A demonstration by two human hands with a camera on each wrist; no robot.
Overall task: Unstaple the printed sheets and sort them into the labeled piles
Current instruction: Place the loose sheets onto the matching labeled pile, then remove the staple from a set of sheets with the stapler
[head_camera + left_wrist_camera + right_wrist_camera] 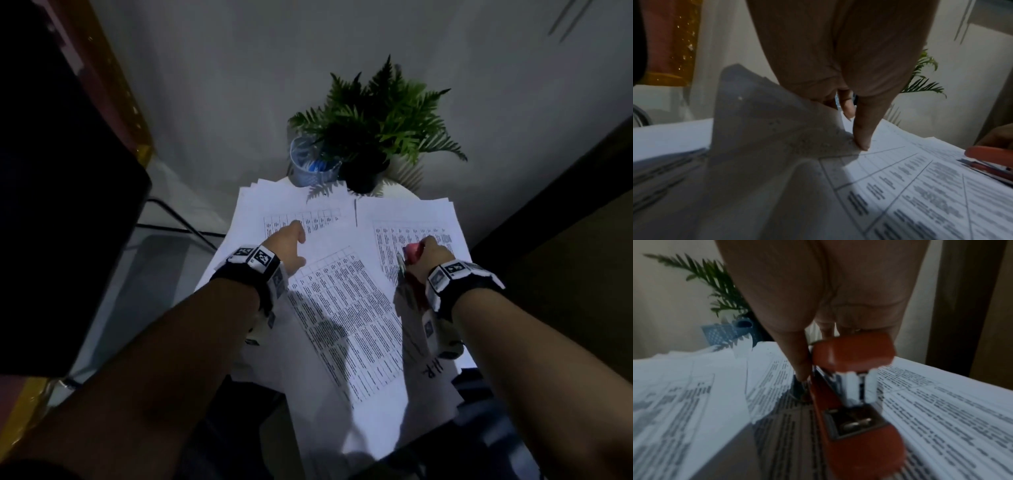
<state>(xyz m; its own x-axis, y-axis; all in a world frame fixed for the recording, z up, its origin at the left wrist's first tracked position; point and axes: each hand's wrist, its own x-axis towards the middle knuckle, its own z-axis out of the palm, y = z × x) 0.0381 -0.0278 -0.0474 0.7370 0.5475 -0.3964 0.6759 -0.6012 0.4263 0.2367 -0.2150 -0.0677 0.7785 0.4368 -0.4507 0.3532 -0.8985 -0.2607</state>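
Printed sheets with tables cover the small white table (397, 187). A far left pile (308, 205), a far right pile (411, 212) and a slanted sheet in the middle (342, 308) all show. My left hand (297, 234) reaches over the left pile. In the left wrist view this left hand (851, 128) pinches a lifted, folded-up sheet corner (760, 116), the thumb tip down on the paper. My right hand (430, 248) grips a red stapler (412, 254) resting on the right pile. The red stapler (851, 386) points back toward the wrist. A handwritten label (433, 370) lies near the front right.
A fern in a dark pot (373, 123) and a mesh pen cup (313, 164) stand at the table's far edge. A large dark object (51, 171) fills the left. Dark furniture (565, 212) stands to the right, and the wall is behind.
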